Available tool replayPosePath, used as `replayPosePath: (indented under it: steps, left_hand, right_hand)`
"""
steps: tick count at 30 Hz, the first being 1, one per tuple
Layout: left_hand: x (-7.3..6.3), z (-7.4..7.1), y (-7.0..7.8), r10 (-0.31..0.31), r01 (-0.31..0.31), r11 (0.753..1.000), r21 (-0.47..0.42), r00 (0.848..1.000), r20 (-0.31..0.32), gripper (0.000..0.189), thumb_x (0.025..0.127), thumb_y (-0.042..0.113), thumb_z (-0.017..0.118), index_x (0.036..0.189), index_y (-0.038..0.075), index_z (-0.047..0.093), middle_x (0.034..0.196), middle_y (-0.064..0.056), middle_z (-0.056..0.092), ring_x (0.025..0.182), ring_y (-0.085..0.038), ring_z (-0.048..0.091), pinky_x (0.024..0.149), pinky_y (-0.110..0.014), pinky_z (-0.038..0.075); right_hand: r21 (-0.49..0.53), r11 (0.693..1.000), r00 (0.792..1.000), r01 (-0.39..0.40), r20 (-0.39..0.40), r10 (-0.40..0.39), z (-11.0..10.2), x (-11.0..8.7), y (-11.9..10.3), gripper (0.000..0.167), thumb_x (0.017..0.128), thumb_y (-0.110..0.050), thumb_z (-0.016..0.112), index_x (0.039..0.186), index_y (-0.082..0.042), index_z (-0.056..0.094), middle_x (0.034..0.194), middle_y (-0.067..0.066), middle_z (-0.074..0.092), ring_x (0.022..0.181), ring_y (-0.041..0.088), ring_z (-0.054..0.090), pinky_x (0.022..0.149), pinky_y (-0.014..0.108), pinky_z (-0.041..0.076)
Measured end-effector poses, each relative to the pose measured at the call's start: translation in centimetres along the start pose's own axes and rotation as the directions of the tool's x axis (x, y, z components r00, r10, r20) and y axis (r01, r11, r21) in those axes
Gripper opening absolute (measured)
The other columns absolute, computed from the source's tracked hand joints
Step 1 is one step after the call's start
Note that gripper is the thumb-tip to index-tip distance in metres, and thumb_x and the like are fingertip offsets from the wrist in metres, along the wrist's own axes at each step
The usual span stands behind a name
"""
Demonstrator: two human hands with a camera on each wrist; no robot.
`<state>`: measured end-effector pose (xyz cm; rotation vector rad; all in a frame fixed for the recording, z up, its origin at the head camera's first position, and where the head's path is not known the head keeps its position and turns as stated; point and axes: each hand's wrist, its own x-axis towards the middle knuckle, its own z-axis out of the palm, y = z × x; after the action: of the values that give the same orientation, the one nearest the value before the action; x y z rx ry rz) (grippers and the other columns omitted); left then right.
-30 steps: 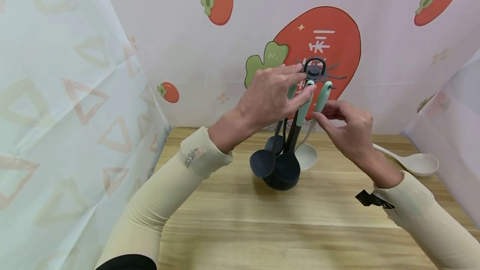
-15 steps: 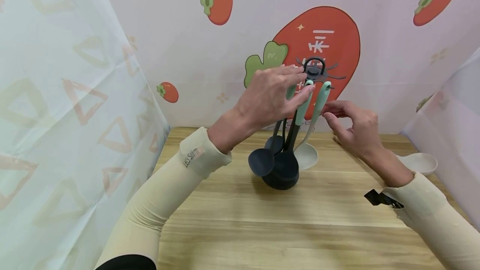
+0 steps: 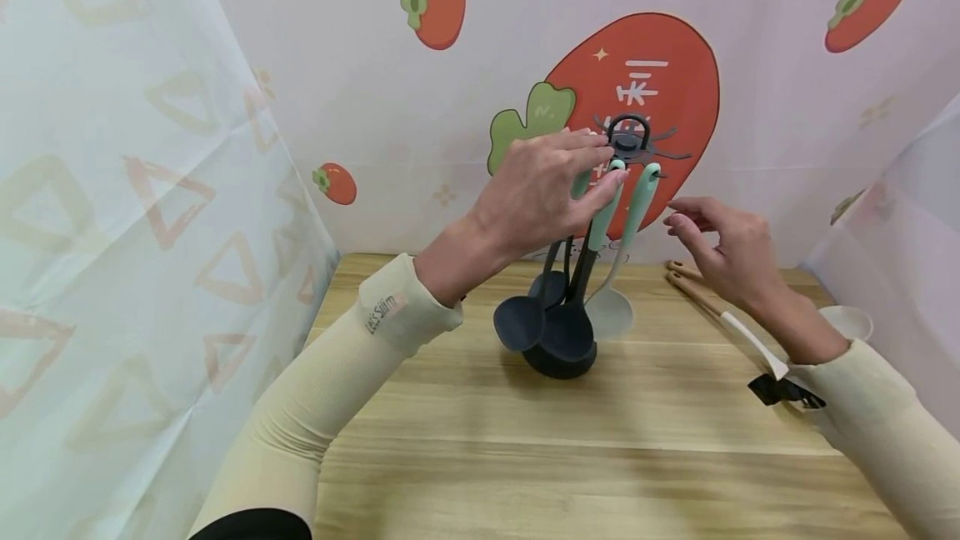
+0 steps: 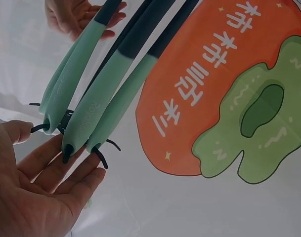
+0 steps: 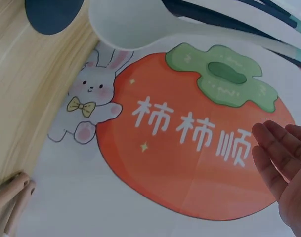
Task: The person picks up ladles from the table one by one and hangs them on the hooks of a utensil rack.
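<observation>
A dark utensil stand (image 3: 628, 144) with a loop on top and thin hooks rises from a round base. Several mint-handled utensils hang from it, among them a dark ladle (image 3: 567, 332) and a white ladle (image 3: 611, 313). My left hand (image 3: 536, 182) is at the stand's top; in the left wrist view its thumb meets a hook tip and its outstretched fingers lie by the mint handle ends (image 4: 83, 133). Right of the white ladle, my right hand (image 3: 727, 248) is in the air, fingers loosely bent and holding nothing.
Wooden-handled utensils (image 3: 697, 290) lie on the table (image 3: 480, 457) at the right, partly beneath my right forearm. A pale spoon bowl (image 3: 847, 322) shows beyond the wrist. Printed cloth (image 3: 390, 107) closes off the back and both sides.
My right hand has let go of the white ladle's handle and moved away to the right. The ladle hangs from its hook. My left hand stays in place.
</observation>
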<state>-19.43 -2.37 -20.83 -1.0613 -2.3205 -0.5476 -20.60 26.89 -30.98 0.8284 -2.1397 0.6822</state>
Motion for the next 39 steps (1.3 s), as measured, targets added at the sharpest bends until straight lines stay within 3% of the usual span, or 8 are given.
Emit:
replayPosePath:
  steps: [9,14,18,24,29,32,35,39]
  left_hand:
    - [0.0,0.0,-0.3,0.032,-0.032,0.999,-0.003,0.999,-0.032,0.036,0.106,0.030,0.064,0.130,0.006,0.076,0.133,-0.010,0.074,0.133,-0.021,0.065,0.122,-0.027,0.036]
    - [0.0,-0.1,-0.1,0.039,-0.038,0.999,0.026,0.999,-0.037,0.036,0.105,0.030,0.064,0.129,0.007,0.077,0.130,-0.009,0.075,0.132,-0.021,0.065,0.117,-0.028,0.043]
    - [0.1,-0.1,0.0,0.025,-0.024,0.999,0.044,0.999,-0.022,0.037,0.106,0.031,0.063,0.129,0.007,0.077,0.132,-0.008,0.074,0.134,-0.021,0.064,0.116,-0.028,0.044]
    - [0.0,0.0,0.1,0.023,-0.023,1.000,0.020,0.999,-0.032,0.038,0.106,0.030,0.063,0.130,0.004,0.076,0.133,-0.009,0.073,0.136,-0.022,0.063,0.118,-0.026,0.041]
    - [-0.1,0.1,0.1,0.047,-0.047,0.999,0.003,0.996,-0.070,0.036,0.105,0.027,0.065,0.130,0.005,0.076,0.130,-0.008,0.075,0.132,-0.021,0.065,0.113,-0.028,0.047]
    - [-0.2,0.1,0.2,0.053,-0.054,0.999,-0.006,0.997,-0.063,0.034,0.105,0.026,0.065,0.132,0.007,0.075,0.129,-0.006,0.076,0.130,-0.019,0.066,0.108,-0.028,0.051]
    - [-0.1,0.1,0.3,0.066,-0.067,0.998,-0.010,0.996,-0.058,0.032,0.106,0.025,0.063,0.130,0.008,0.075,0.126,-0.005,0.077,0.126,-0.019,0.068,0.103,-0.028,0.054]
    - [-0.1,0.1,0.3,0.076,-0.077,0.997,-0.004,0.995,-0.057,0.030,0.106,0.025,0.063,0.127,0.007,0.076,0.123,-0.004,0.078,0.122,-0.018,0.070,0.099,-0.027,0.056]
  right_hand:
    - [-0.086,0.993,0.995,-0.081,0.056,0.086,-0.4,-0.6,2.1,0.023,0.104,-0.014,0.065,0.117,0.003,0.073,0.087,0.012,0.079,0.088,-0.036,0.044,0.066,0.012,0.041]
    - [-0.123,0.984,0.986,-0.132,0.087,0.143,-0.8,-0.8,3.1,0.022,0.103,-0.013,0.066,0.117,0.002,0.073,0.086,0.012,0.079,0.083,-0.036,0.043,0.069,0.013,0.044]
    - [-0.157,0.972,0.973,-0.174,0.122,0.194,-1.2,-0.9,3.9,0.023,0.105,-0.016,0.064,0.118,0.001,0.073,0.086,0.012,0.078,0.079,-0.036,0.042,0.069,0.018,0.045]
    - [-0.199,0.950,0.946,-0.242,0.171,0.277,-1.7,-1.3,4.9,0.028,0.107,-0.022,0.063,0.120,0.000,0.073,0.086,0.013,0.078,0.072,-0.032,0.045,0.069,0.011,0.039]
    - [-0.236,0.930,0.925,-0.280,0.194,0.328,-2.1,-1.8,5.8,0.031,0.107,-0.026,0.063,0.121,0.000,0.073,0.088,0.014,0.079,0.065,-0.006,0.065,0.067,0.015,0.038]
    - [-0.256,0.918,0.909,-0.304,0.209,0.360,-2.4,-2.0,6.5,0.032,0.107,-0.028,0.062,0.121,-0.001,0.073,0.091,0.014,0.079,0.066,0.003,0.068,0.067,0.018,0.038]
    - [-0.276,0.903,0.888,-0.329,0.236,0.395,-2.6,-2.3,7.2,0.034,0.107,-0.030,0.061,0.121,-0.001,0.073,0.095,0.016,0.079,0.073,0.018,0.074,0.070,0.027,0.045]
    - [-0.306,0.888,0.859,-0.344,0.279,0.429,-2.9,-2.6,8.1,0.038,0.109,-0.032,0.058,0.122,0.001,0.071,0.097,0.020,0.078,0.086,0.042,0.075,0.071,0.049,0.051]
